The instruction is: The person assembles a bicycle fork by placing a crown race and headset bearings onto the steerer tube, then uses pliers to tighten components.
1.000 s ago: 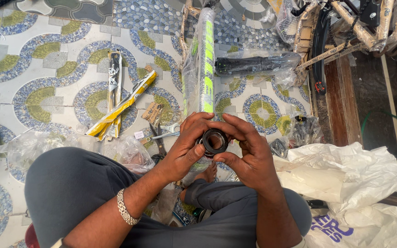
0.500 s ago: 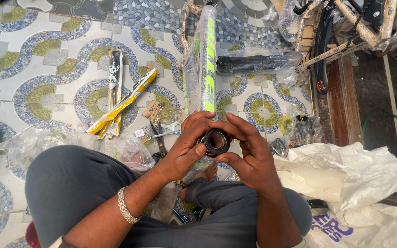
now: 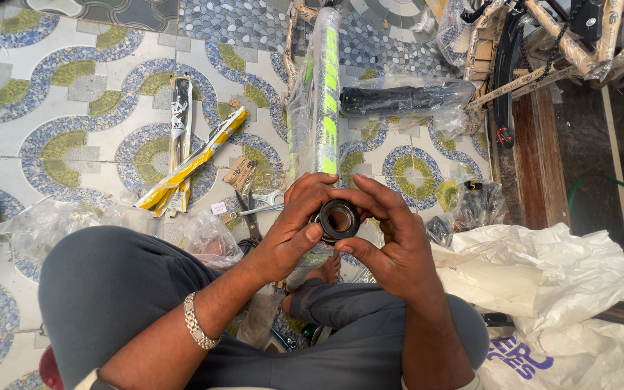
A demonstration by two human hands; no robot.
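I sit cross-legged on a patterned tile floor. Both my hands hold a small black ring-shaped part (image 3: 339,219) in front of my knees. My left hand (image 3: 294,227) grips its left side with thumb and fingers, a metal bracelet on that wrist. My right hand (image 3: 393,242) cups the right side, thumb below the ring. Just beyond the ring lies a long black and neon-green bicycle frame tube (image 3: 324,94) wrapped in clear plastic.
Yellow-and-black wrapped parts (image 3: 189,155) lie on the floor to the left, pliers and a spanner (image 3: 254,211) near my left hand. A black part in a plastic bag (image 3: 399,100) and a wrapped bicycle frame (image 3: 543,50) lie far right. White sacks (image 3: 565,289) sit at my right.
My hands have shifted slightly on the black ring, which stays held in the same place. Nothing else has moved.
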